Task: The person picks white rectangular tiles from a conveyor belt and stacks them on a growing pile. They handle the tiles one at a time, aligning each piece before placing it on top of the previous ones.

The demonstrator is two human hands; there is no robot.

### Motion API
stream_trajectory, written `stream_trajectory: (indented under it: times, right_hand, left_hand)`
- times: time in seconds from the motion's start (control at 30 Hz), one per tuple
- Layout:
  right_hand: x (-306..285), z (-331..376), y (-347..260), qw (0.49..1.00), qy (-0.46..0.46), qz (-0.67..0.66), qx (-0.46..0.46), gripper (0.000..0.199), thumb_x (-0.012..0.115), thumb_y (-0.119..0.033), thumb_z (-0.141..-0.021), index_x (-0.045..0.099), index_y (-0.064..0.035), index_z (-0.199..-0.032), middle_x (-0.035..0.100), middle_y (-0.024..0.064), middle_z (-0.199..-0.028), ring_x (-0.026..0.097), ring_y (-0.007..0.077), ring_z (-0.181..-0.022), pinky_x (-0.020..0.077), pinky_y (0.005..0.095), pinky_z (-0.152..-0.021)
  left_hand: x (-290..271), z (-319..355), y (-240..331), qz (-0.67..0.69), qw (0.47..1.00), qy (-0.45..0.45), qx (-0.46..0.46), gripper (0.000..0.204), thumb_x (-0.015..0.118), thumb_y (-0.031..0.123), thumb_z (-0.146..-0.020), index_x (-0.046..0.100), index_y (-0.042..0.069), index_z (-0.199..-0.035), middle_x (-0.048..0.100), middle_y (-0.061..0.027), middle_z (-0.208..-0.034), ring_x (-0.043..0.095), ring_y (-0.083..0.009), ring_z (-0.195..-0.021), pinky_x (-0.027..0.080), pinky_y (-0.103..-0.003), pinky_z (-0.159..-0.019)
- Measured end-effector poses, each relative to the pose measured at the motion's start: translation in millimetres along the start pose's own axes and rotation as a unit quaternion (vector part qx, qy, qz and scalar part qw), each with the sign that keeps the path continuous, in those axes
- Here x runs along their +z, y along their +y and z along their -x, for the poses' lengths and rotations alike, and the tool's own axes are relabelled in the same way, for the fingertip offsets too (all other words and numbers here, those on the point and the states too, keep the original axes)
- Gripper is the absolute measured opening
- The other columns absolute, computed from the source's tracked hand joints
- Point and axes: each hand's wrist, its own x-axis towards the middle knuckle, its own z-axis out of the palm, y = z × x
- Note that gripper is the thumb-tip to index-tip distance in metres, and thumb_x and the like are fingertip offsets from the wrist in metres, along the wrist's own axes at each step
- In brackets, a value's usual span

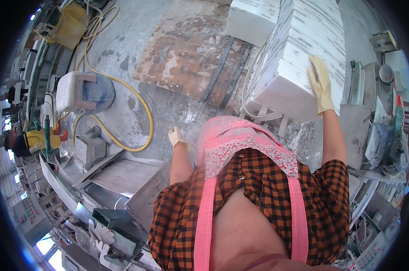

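Note:
My right hand (320, 83), in a pale yellow rubber glove, lies open with its fingers stretched along the right side of a long row of white stone slabs (289, 54). The slabs stand on edge, pressed tightly together, with grey streaks along their edges. My left hand (175, 136), gloved the same way, hangs low at my left side, away from the slabs. Its fingers look curled in, and nothing shows in them. A pale strap (264, 118) runs around the near end of the row, by my pink apron (240, 131).
Another white block (253, 20) stands behind the slabs on the left. A worn brown board (182, 49) covers part of the wet floor. A yellow hose (149, 122) loops past a blue-white container (96, 94). A person in yellow (39, 140) is far left. White work gloves (100, 234) rest at lower left.

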Motion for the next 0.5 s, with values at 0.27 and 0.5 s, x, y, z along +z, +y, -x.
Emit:
stream_trajectory:
  times: [0.27,0.5]
  right_hand:
    - [-1.3,-0.6,-3.3,1.000,-0.007,-0.003,0.003,0.041,0.056,-0.024,-0.093,0.053,-0.0105,-0.132,0.049,0.0143,-0.139,0.039,0.0315,-0.133,0.0263,0.0396,-0.113]
    - [-1.9,-0.4,-5.2,1.000,-0.014,-0.007,0.011,0.042,0.055,-0.025,-0.093,0.053,-0.0106,-0.133,0.048,0.0141,-0.140,0.038,0.0324,-0.134,0.0253,0.0395,-0.114]
  left_hand:
    - [-5.2,-13.2,-15.7,-0.044,0.999,0.012,0.004,0.039,0.054,0.025,-0.084,0.061,-0.002,-0.112,0.062,-0.0118,-0.100,0.055,-0.0193,-0.091,0.044,-0.036,-0.081]
    - [-0.1,-9.9,-13.3,-0.056,0.998,0.001,0.018,0.040,0.054,0.025,-0.085,0.060,-0.004,-0.112,0.063,-0.0116,-0.099,0.056,-0.0200,-0.090,0.045,-0.036,-0.080]
